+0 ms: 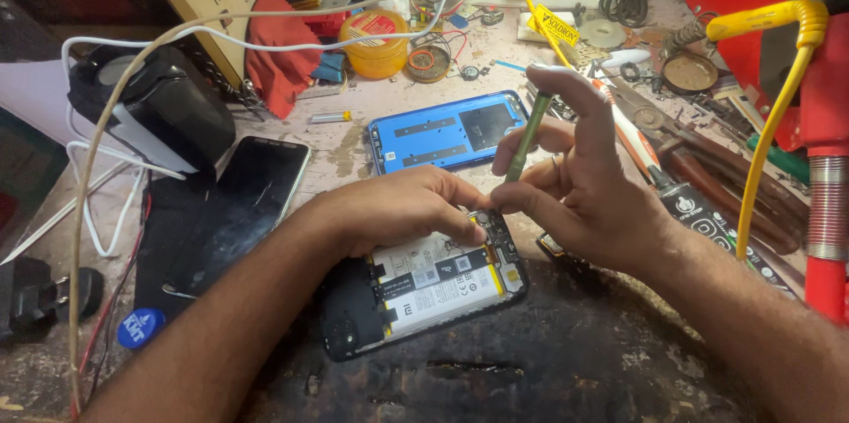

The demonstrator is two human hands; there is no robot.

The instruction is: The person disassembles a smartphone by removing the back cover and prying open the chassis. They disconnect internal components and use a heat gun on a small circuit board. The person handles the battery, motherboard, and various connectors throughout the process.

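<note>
An opened phone (424, 290) lies back-up on the dark mat, its white battery and black circuit covers showing. My left hand (398, 206) rests on its upper edge, fingers curled and pressing the body down. My right hand (575, 184) holds a thin green-handled screwdriver (529, 127) upright, its tip down at the phone's top right corner between both hands' fingertips. The blue back cover (447, 131) lies inside-up behind the hands.
A second black phone (248, 202) lies screen-up at the left beside a black charger block with white cables (141, 105). A yellow tub (376, 38), red cloth (279, 52), pliers and tools (707, 175) crowd the back and right. A red stand with yellow cable (796, 60) rises at the right.
</note>
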